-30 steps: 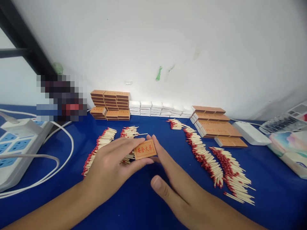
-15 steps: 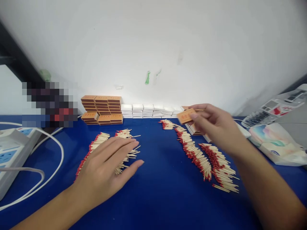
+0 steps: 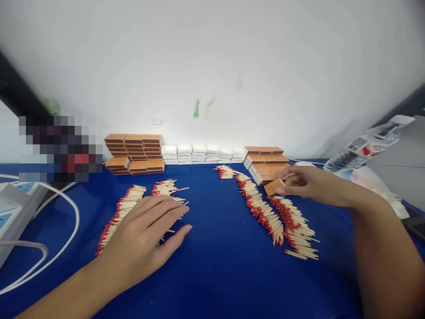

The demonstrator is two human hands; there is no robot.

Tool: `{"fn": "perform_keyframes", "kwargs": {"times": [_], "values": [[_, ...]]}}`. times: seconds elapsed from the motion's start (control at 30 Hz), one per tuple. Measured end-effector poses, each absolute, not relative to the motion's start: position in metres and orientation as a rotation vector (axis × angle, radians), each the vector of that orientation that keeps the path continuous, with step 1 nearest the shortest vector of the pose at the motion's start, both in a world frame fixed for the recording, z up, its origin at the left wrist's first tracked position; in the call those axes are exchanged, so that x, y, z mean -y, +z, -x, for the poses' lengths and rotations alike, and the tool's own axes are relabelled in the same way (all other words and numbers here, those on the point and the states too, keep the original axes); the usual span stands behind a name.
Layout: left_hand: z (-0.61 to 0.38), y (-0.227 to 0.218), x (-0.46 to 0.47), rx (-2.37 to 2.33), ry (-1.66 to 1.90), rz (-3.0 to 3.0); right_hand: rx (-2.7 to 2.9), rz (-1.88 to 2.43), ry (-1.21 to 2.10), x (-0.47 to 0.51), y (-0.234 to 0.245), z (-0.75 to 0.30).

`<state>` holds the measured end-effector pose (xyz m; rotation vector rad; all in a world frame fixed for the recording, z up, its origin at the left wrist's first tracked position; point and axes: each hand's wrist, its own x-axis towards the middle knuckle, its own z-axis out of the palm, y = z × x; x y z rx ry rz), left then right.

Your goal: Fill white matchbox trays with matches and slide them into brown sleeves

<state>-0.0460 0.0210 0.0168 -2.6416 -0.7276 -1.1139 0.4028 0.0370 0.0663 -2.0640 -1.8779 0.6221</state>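
Note:
Between the thumb and fingers of my right hand (image 3: 295, 184) is an orange matchbox (image 3: 274, 188), in front of the right stack of matchboxes (image 3: 262, 170). Just nearer to me lies a row of red-tipped matches (image 3: 295, 226), and a longer band of matches (image 3: 257, 201) runs to its left. My left hand (image 3: 149, 226) is palm down with its fingers stretched out, over the left matches (image 3: 124, 206); it partly hides them and a second bunch of matches (image 3: 165, 188). Whether it touches them I cannot tell.
Along the wall stand piles of white matchbox trays (image 3: 199, 153) and, left of them, a stack of orange matchboxes (image 3: 134, 146). A power strip (image 3: 15, 204) with white cables (image 3: 77, 212) is at left. A plastic bottle (image 3: 361, 148) and a tissue pack (image 3: 368, 179) lie at right.
My right hand has moved down with the matchbox, from in front of the white trays' right end to the front of the right stack. My left hand stays nearly in place. The view has shifted slightly.

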Motion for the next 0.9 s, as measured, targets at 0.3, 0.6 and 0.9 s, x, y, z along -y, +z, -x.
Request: {"fn": "perform_keyframes", "kwargs": {"times": [0.3,0.6,0.9], "values": [[0.047,0.018,-0.019,0.695,-1.095,2.703,1.856,2.048,0.816,-0.042,0.058,-0.405],[0.046,0.018,-0.018,0.64,-1.057,2.788,1.854,2.21,0.513,-0.047,0.05,-0.408],[0.047,0.014,-0.018,0.643,-1.011,2.81,1.914,2.302,0.453,-0.052,0.043,-0.411]]}}
